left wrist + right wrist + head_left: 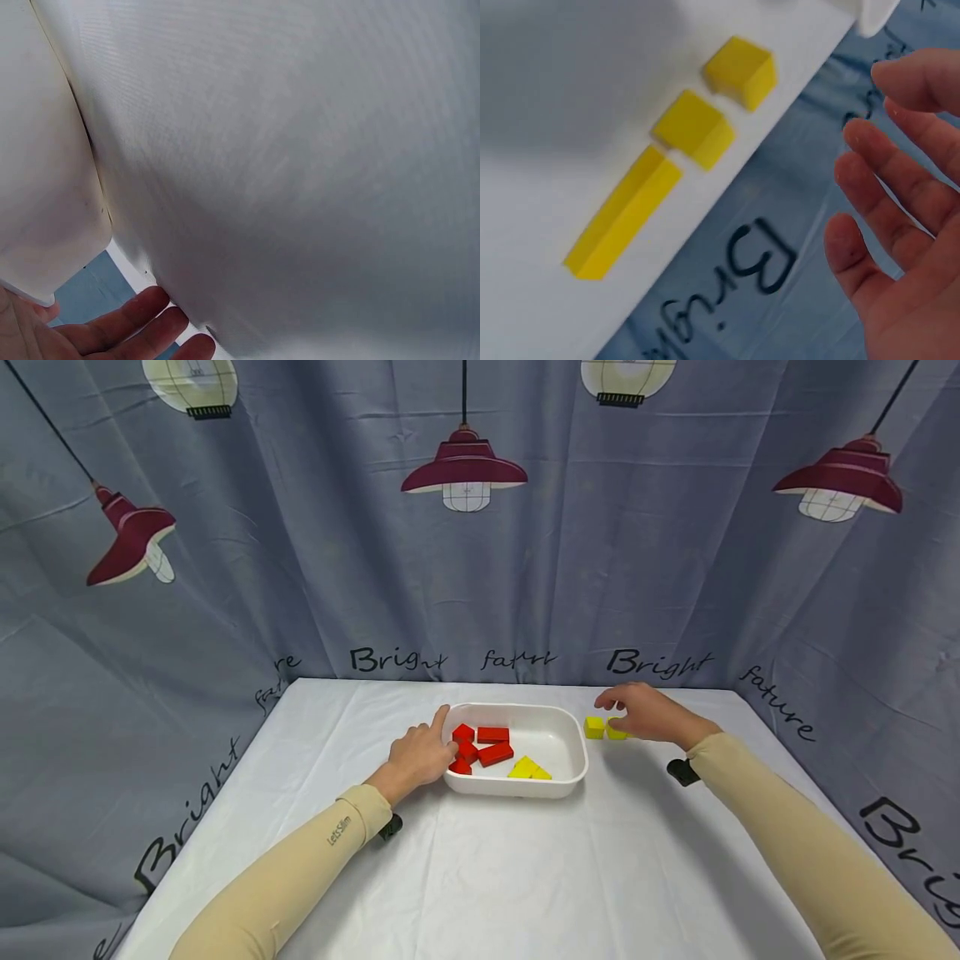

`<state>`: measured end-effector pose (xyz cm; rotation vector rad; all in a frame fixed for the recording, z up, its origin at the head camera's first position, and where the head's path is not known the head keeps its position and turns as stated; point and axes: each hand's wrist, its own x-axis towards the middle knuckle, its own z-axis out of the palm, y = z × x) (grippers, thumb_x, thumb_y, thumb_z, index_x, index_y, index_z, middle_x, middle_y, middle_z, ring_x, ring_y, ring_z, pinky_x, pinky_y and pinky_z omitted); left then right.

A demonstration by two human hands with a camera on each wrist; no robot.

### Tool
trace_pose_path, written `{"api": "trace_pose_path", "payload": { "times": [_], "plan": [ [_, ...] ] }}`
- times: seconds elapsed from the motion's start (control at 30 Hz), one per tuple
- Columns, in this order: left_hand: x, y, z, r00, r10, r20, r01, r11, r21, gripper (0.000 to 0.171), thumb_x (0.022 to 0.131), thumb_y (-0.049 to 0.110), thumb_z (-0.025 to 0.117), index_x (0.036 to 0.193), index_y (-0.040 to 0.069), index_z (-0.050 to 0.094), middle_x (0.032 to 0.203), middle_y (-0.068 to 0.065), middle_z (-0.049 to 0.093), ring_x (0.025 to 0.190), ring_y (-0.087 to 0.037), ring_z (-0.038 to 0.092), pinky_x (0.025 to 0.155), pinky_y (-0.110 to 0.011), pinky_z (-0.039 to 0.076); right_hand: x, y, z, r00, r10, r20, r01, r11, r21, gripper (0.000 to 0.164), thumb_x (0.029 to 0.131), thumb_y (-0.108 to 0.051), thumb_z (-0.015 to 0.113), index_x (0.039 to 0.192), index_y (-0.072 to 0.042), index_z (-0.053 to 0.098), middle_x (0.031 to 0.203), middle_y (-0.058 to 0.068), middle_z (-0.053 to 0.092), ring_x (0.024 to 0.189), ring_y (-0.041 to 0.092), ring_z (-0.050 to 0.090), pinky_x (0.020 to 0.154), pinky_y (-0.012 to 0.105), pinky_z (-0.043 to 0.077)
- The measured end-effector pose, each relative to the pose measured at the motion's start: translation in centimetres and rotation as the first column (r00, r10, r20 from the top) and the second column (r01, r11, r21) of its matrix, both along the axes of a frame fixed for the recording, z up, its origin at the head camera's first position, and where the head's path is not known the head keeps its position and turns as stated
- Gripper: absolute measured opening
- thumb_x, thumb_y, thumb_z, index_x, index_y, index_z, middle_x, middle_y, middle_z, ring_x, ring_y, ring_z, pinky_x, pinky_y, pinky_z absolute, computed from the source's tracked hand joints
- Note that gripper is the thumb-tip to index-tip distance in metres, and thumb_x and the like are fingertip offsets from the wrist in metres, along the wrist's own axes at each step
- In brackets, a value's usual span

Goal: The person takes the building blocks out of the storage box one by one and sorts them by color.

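Note:
A white tray (517, 788) stands on the table with several red blocks (495, 753) at its left and yellow triangular blocks (528, 768) toward its front. My left hand (422, 753) holds the tray's left rim, thumb over the edge and index finger stretched along the corner. In the left wrist view its other fingers (146, 330) extend outside the tray wall (45, 165). Right of the tray, my right hand (651, 713) hovers over yellow cubes (594, 727), fingers loosely bent and holding nothing. The right wrist view shows two cubes (694, 129) and a long yellow bar (622, 214) lined up.
A white cloth covers the table (525, 877). Behind its far edge hangs a grey-blue curtain (510, 577) printed with lamps and lettering. The yellow pieces lie near that far edge, beside the tray's right end.

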<state>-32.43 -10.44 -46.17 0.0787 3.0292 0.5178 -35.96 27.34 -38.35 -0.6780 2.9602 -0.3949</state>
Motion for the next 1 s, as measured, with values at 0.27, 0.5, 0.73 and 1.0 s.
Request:
{"api": "trace_pose_path", "payload": {
  "times": [0.27, 0.5, 0.73, 1.0],
  "plan": [
    [-0.1, 0.1, 0.1, 1.000, -0.014, -0.007, 0.014, 1.000, 0.009, 0.072, 0.094, 0.040, 0.047, 0.160, 0.025, 0.021, 0.131, -0.017, 0.060, 0.110, -0.032, 0.058, 0.089, -0.053, 0.052, 0.6, -2.6, 0.9, 0.993, 0.114, 0.015, -0.114, 0.993, -0.006, 0.036, 0.083, -0.005, 0.070, 0.118, -0.009, 0.072, 0.116, 0.008, 0.072, 0.105, 0.029, 0.064, 0.086, 0.042, 0.055],
    [0.0, 0.0, 0.2, 1.000, -0.013, -0.008, 0.013, 1.000, 0.003, 0.073, 0.094, 0.040, 0.046, 0.161, 0.025, 0.020, 0.131, -0.017, 0.060, 0.111, -0.032, 0.058, 0.091, -0.054, 0.051, 1.1, -5.4, 1.7, 0.979, 0.182, 0.090, -0.182, 0.983, -0.002, 0.031, 0.084, -0.008, 0.072, 0.115, -0.013, 0.073, 0.109, 0.001, 0.073, 0.099, 0.025, 0.064, 0.083, 0.035, 0.056],
    [0.0, -0.1, 0.1, 1.000, -0.019, -0.008, 0.019, 1.000, 0.011, 0.073, 0.095, 0.041, 0.045, 0.161, 0.025, 0.020, 0.131, -0.017, 0.060, 0.112, -0.032, 0.058, 0.091, -0.054, 0.051, 1.0, -7.9, 1.4, 0.963, 0.216, 0.163, -0.225, 0.974, 0.036, 0.030, 0.086, -0.011, 0.074, 0.115, -0.016, 0.072, 0.105, -0.001, 0.070, 0.100, 0.024, 0.062, 0.083, 0.033, 0.053],
    [0.0, -0.1, 0.2, 1.000, -0.018, -0.013, 0.019, 1.000, 0.016, 0.072, 0.094, 0.040, 0.046, 0.160, 0.024, 0.021, 0.131, -0.016, 0.060, 0.112, -0.032, 0.058, 0.090, -0.054, 0.051, 0.2, -10.6, 0.7, 0.936, 0.265, 0.231, -0.293, 0.951, 0.098, 0.033, 0.087, -0.018, 0.075, 0.119, -0.016, 0.072, 0.105, 0.003, 0.069, 0.094, 0.017, 0.059, 0.082, 0.030, 0.052]
  ]
}}
